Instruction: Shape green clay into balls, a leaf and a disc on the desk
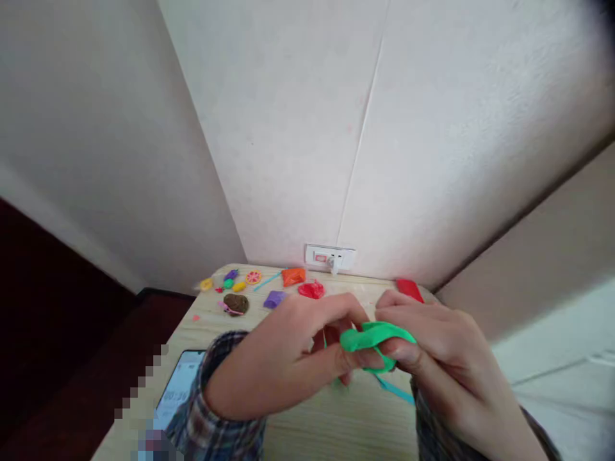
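Both my hands meet over the middle of a light wooden table (331,426). My left hand (288,355) and my right hand (432,346) are both closed on a strip of soft green clay (372,336), pinching and bending it between the fingertips. A thin blue stick (396,389) shows just below the clay, under my right hand; I cannot tell whether a finger holds it.
Small clay pieces lie at the table's far edge: yellow (206,284), purple (274,299), brown (236,303), orange (293,276), red (311,290), a second red piece (410,289). A wall socket (330,257) sits behind. A phone (179,388) lies near left.
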Available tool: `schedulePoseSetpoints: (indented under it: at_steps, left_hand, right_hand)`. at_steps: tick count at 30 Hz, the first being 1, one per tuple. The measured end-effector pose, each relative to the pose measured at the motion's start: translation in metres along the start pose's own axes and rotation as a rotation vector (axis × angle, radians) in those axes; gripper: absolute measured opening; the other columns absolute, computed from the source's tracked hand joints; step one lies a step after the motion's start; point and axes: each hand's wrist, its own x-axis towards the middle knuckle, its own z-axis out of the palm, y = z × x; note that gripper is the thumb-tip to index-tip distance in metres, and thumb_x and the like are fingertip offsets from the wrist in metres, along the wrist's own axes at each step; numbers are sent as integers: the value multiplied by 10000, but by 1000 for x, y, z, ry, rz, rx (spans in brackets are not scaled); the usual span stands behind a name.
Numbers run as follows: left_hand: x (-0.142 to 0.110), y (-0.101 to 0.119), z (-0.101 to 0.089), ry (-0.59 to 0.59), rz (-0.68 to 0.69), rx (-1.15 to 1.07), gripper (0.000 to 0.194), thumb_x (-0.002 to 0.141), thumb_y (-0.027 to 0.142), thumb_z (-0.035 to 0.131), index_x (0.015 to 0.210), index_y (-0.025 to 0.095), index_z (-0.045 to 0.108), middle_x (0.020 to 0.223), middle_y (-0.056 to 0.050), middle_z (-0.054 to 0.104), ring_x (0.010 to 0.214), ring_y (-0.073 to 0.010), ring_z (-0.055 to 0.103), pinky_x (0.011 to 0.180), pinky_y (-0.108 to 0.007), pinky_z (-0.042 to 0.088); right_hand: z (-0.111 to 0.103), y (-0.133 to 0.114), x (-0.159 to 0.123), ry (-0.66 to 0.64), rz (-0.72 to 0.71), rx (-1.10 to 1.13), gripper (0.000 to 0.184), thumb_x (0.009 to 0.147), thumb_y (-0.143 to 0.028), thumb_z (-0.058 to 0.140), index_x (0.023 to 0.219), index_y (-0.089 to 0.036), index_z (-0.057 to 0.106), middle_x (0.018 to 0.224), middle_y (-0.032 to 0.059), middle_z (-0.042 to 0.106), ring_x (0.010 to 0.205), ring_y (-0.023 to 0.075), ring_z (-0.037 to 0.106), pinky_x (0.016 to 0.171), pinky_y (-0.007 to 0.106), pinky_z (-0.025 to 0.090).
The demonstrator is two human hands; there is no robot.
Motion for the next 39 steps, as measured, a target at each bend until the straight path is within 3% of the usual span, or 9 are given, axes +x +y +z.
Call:
schedulePoseSetpoints:
  at_steps: [6, 12, 17, 21, 26, 33, 39]
  left_hand:
    - [0, 1, 1, 66, 88, -29, 194, 856, 273, 554, 711, 146, 567, 544, 51, 534, 506, -55, 518, 519, -143, 406]
    - [0, -1, 2, 162, 87, -71, 224, 869, 242, 492, 666, 152, 525, 491, 63, 491, 427, -39, 461, 487, -143, 395]
    - [1, 0, 3, 218, 70, -32, 260, 869, 228, 476, 619, 156, 483, 430, 71, 448, 388, -34, 411, 446, -137, 361]
    - [3, 1, 4, 216, 79, 3, 286, 875, 244, 476, 603, 155, 475, 424, 68, 442, 384, -36, 406, 415, -135, 332]
    - [4, -1, 5, 143, 59, -90, 301, 901, 356, 466, 687, 153, 523, 494, 55, 489, 428, -48, 454, 452, -148, 380]
    - [3, 0, 4, 61, 63, -146, 398, 699, 528, 684, 826, 160, 601, 606, 29, 576, 518, -86, 521, 487, -178, 419]
    - [2, -3, 2, 16, 55, -191, 360, 741, 503, 658, 806, 153, 604, 589, 25, 596, 491, -90, 541, 480, -185, 433]
  right_hand:
    - [2, 3, 3, -38, 68, 40, 539, 959, -485, 286, 581, -195, 539, 490, -51, 422, 441, 68, 402, 531, 200, 372]
    - [-4, 4, -4, 66, 248, -96, 663, 820, -717, 170, 688, -203, 568, 523, -21, 510, 473, 107, 448, 444, 225, 348]
    - [-5, 0, -10, 281, 233, -348, 522, 907, -600, 291, 623, -206, 483, 492, -28, 448, 444, 99, 421, 383, 231, 260]
    - [-3, -6, -9, 246, 167, -365, 507, 925, -560, 312, 596, -201, 454, 498, -31, 462, 477, 92, 450, 424, 218, 307]
    - [-4, -10, -5, 168, 181, -317, 426, 953, -345, 410, 556, -190, 433, 481, -47, 438, 486, 77, 458, 476, 196, 354]
    - [-3, -4, -5, 205, 214, -324, 405, 941, -305, 425, 557, -191, 484, 481, -36, 466, 466, 85, 453, 454, 218, 347]
    - [-2, -4, -2, 194, 143, -382, 420, 943, -306, 418, 546, -187, 490, 476, -35, 487, 450, 80, 443, 455, 214, 355]
